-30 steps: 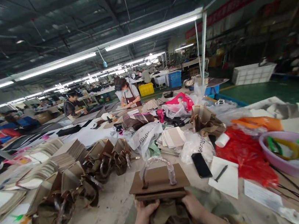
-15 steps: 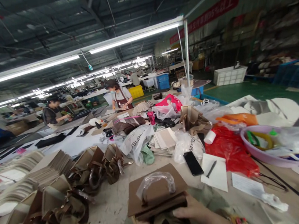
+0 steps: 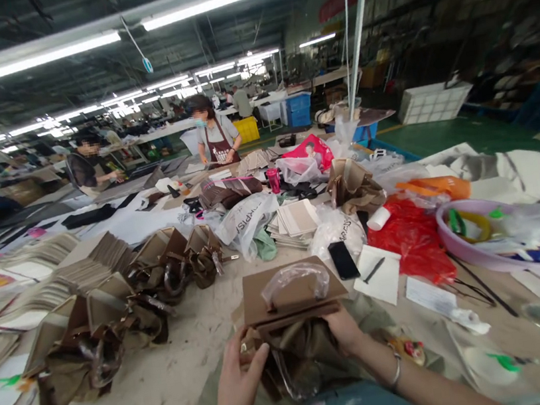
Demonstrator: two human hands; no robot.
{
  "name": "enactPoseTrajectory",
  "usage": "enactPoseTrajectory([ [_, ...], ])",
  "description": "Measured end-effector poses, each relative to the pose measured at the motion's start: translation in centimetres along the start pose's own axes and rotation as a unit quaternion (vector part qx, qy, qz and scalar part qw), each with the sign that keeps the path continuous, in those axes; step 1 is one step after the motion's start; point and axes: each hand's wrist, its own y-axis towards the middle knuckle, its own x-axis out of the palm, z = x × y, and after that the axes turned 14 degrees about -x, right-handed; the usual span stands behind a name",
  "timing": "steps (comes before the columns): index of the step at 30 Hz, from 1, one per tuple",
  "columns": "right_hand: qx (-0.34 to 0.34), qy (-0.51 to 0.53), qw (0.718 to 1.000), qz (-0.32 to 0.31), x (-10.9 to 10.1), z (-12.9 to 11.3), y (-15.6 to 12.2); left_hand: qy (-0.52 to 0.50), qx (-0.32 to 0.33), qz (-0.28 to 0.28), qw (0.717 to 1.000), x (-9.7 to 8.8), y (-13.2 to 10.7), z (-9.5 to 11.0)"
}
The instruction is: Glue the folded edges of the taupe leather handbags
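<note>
A brown handbag (image 3: pixel 295 287), its stiff panel facing up and its dark olive cloth bunched toward me, lies at the near middle of the table. A handle (image 3: pixel 294 277) wrapped in clear plastic arches over the panel. My left hand (image 3: pixel 242 360) grips the bag's left edge, thumb and fingers closed on the folded material. On the other side, my right hand (image 3: pixel 344 329) is closed around the right edge, its fingertips partly hidden behind the bag. Olive fabric (image 3: pixel 207 399) lies flat beneath the bag.
More brown bags (image 3: pixel 77 350) stand in a row on the left, beside stacked panels (image 3: pixel 90 261). A black phone (image 3: pixel 343 260), a notepad with a pen (image 3: pixel 378 274), a red plastic bag (image 3: pixel 408 240) and a lilac basin (image 3: pixel 442 232) lie on the right. Two co-workers stand across the table.
The view has tilted downward, showing more of my forearms. My left hand has come into fuller view on the bag's left edge; my right hand stays on its right side.
</note>
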Motion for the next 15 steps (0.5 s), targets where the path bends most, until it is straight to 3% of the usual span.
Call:
enactPoseTrajectory([
  [3, 0.077, 0.072, 0.993, 0.052, 0.2, 0.0, 0.1, -0.040, -0.095, -0.077, 0.992, -0.3, -1.5, -0.3],
  [6, 0.129, 0.108, 0.984, 0.053, 0.6, -0.2, 0.1, -0.111, -0.149, -0.164, 0.969, 1.3, -2.0, -0.4],
  [12, 0.197, 0.143, 0.970, -0.015, 0.9, -1.1, -0.1, -0.219, -0.073, -0.283, 0.931, 4.0, 0.0, 0.5],
  [15, 0.253, 0.140, 0.956, -0.054, 0.4, -0.2, -0.4, -0.297, -0.085, -0.318, 0.896, 4.5, 0.6, 0.6],
])
